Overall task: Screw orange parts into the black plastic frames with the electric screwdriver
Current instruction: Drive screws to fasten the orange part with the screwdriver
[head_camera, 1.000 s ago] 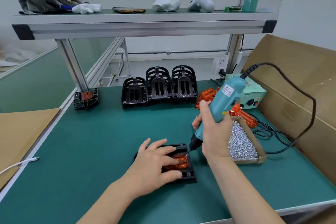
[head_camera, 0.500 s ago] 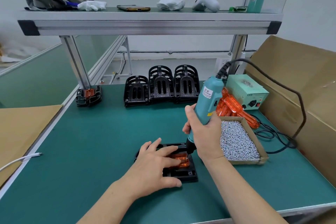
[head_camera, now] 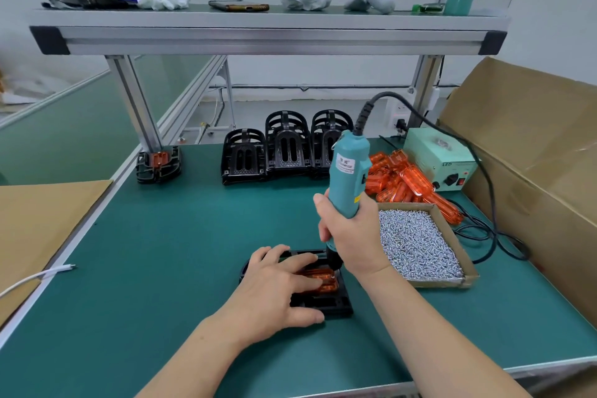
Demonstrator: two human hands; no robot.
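A black plastic frame lies flat on the green mat near the front edge, with an orange part seated in it. My left hand presses flat on the frame and the orange part, fingers straight. My right hand grips the teal electric screwdriver, held almost upright, its black tip down on the orange part's right end. A cable runs from the screwdriver's top to the right.
Three stacks of black frames stand at the back. Loose orange parts lie beside a green power box. A cardboard tray of screws sits right of my hand. One assembled frame rests far left. Cardboard box at right.
The screwdriver swung from a rightward tilt to nearly upright, and its tip came down onto the orange part. My left hand stayed pressed on the frame.
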